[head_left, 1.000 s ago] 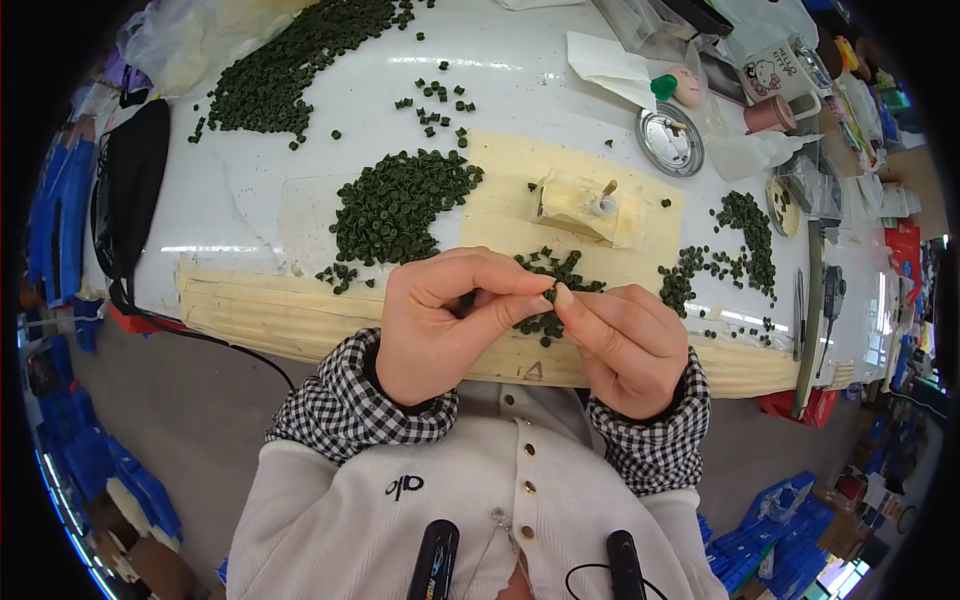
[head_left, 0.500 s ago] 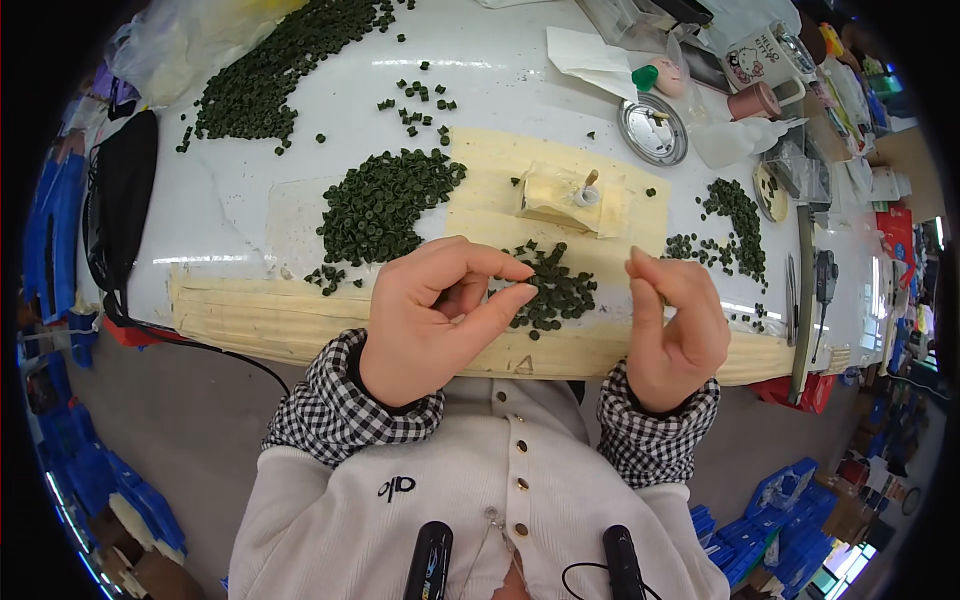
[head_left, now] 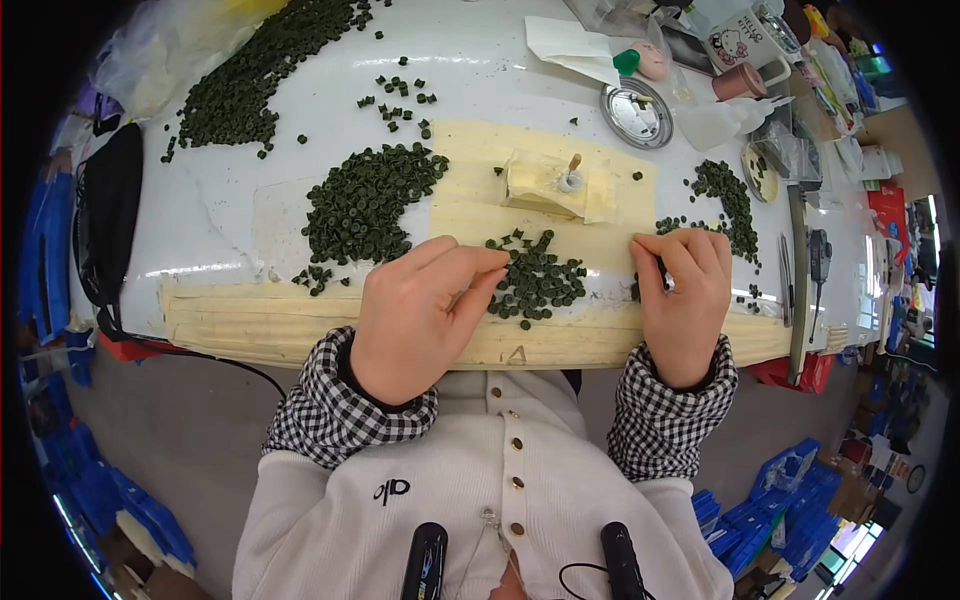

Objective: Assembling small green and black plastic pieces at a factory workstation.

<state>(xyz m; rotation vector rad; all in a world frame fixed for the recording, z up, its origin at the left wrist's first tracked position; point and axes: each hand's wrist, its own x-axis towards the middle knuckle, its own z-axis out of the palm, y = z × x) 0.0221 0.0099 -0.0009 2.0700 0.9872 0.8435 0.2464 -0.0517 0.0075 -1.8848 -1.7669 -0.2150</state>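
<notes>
My left hand (head_left: 415,315) is pinched at the left edge of a small heap of dark green ring-like pieces (head_left: 537,285). Whatever its fingertips hold is too small or hidden to make out. To the right of that heap my right hand (head_left: 688,305) has thumb and forefinger brought together, and what lies between them cannot be made out. A few dark pieces show beside its thumb. Beyond the heap stands a block wrapped in cream tape (head_left: 545,190), with a small white cup and a brown peg (head_left: 574,163) on top.
More green pieces lie in a mound (head_left: 365,205) at left, a big pile (head_left: 235,100) at far left and a scatter (head_left: 730,200) at right. A round metal dish (head_left: 637,114), white paper (head_left: 570,45), tweezers (head_left: 786,280) and a black mask-like cloth (head_left: 108,220) lie around.
My right hand has moved slightly right, toward the right-hand scatter. My left hand's pinch has shifted a little to the left and up, along with the whole view.
</notes>
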